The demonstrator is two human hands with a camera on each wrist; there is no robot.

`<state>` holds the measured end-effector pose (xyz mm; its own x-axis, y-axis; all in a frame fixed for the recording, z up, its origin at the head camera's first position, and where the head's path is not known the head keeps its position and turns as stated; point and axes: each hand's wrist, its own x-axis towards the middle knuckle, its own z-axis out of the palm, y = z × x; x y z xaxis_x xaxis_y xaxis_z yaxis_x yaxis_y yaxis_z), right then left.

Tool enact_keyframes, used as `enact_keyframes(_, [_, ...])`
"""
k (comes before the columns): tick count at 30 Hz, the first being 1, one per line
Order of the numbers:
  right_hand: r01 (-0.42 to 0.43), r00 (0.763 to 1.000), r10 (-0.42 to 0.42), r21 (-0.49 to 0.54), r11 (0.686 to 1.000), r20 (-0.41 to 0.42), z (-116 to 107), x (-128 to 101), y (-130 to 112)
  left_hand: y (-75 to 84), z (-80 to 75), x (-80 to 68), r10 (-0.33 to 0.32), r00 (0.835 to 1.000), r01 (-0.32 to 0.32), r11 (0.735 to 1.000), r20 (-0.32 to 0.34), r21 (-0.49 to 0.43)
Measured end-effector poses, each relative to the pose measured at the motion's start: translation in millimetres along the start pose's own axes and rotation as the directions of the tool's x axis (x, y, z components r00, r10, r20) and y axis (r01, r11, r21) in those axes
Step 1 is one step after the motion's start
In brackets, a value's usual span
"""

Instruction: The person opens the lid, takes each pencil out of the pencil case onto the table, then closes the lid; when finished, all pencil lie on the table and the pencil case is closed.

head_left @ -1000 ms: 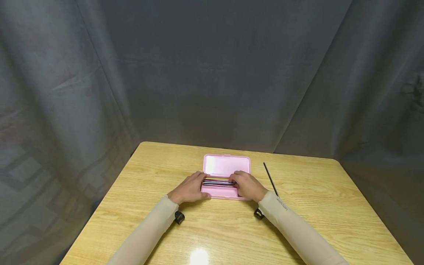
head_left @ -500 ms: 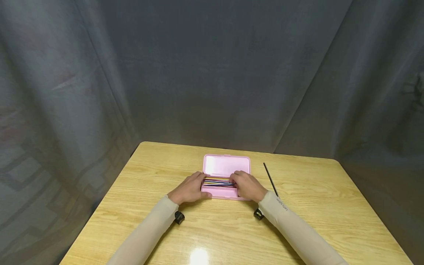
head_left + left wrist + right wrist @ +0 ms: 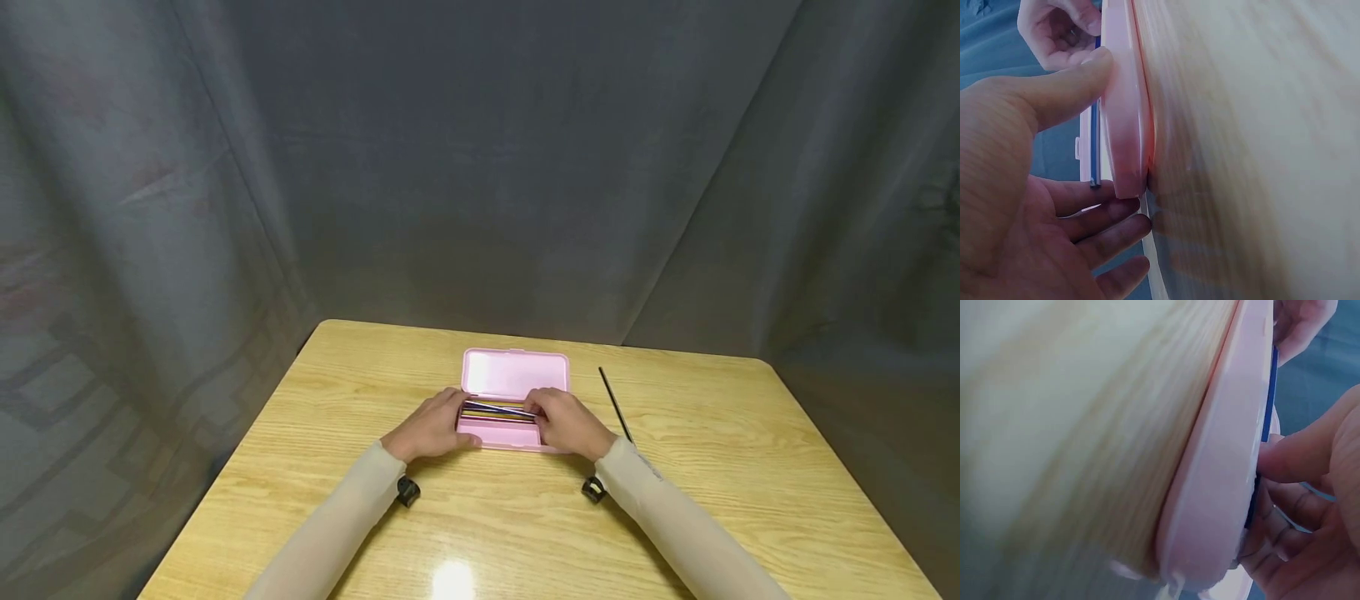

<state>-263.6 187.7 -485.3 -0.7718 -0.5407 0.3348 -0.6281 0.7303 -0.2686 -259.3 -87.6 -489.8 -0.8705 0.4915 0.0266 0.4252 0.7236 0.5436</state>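
Note:
A pink pencil case (image 3: 495, 432) lies on the table with its lid (image 3: 516, 375) folded back. Several thin coloured pencils (image 3: 491, 409) lie lengthwise in its rear part, some crossing at a slight slant. My left hand (image 3: 429, 427) holds the left end of the case, thumb along the near rim and fingers around the end. At the right end, my right hand (image 3: 568, 423) reaches inside, its thumb and fingers pinching a dark blue pencil (image 3: 1269, 394). In the left wrist view, that dark blue pencil (image 3: 1095, 144) runs along the top of the case past my left thumb.
A thin black stick (image 3: 615, 404) lies at a slant on the wooden table (image 3: 720, 467), right of the case, its near end hidden by my right sleeve. Grey curtains (image 3: 480, 167) hang behind and on both sides of the table.
The pencils in the case have shifted, and a pale one now slants across the dark ones. My right hand has moved slightly right; my left hand stays at the case's end.

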Motion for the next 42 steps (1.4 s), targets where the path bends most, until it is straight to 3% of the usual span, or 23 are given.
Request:
enact_keyframes(5, [-0.087, 0.996, 0.087, 0.066, 0.994, 0.001, -8.3, -5.9, 1.6, 1.0, -1.1, 0.5, -0.011, 1.0, 0.011, 1.0, -0.006, 0.012])
enact_keyframes(8, [-0.153, 0.987, 0.159, 0.161, 0.975, -0.023, -10.5, -9.8, 4.3, 1.1, -1.3, 0.6, -0.01, 1.0, 0.01, 1.0, -0.006, 0.013])
enact_keyframes(10, [-0.19, 0.977, 0.209, 0.263, 0.946, -0.044, -11.3, -12.4, 6.0, 1.0, -1.1, 0.2, -0.008, 1.0, 0.008, 1.0, -0.007, 0.007])
enact_keyframes(14, [-0.246, 0.949, 0.31, 0.469, 0.848, -0.063, -16.2, -15.2, 7.1, 1.2, -0.7, -0.1, -0.01, 1.0, 0.01, 1.0, -0.004, 0.004])
enact_keyframes(18, [-0.258, 0.924, 0.371, 0.57, 0.78, -0.089, -21.5, -16.3, 10.9, 1.5, 0.2, -0.6, -0.018, 1.0, 0.018, 1.0, 0.003, 0.005])
enact_keyframes(23, [-0.275, 0.891, 0.436, 0.612, 0.742, -0.128, -29.1, -20.5, 17.9, 1.8, 0.5, -1.0, -0.022, 1.0, 0.022, 1.0, 0.011, 0.002])
enact_keyframes(31, [-0.351, 0.844, 0.516, 0.575, 0.738, -0.146, -36.5, -38.2, 36.7, 1.0, 0.1, 0.1, -0.013, 1.0, 0.013, 1.0, 0.012, -0.003])
enact_keyframes(42, [-0.433, 0.8, 0.588, 0.566, 0.702, -0.116, -53.8, -66.4, 64.0, 2.1, -2.5, -2.7, -0.023, 1.0, 0.023, 1.0, 0.015, -0.018])
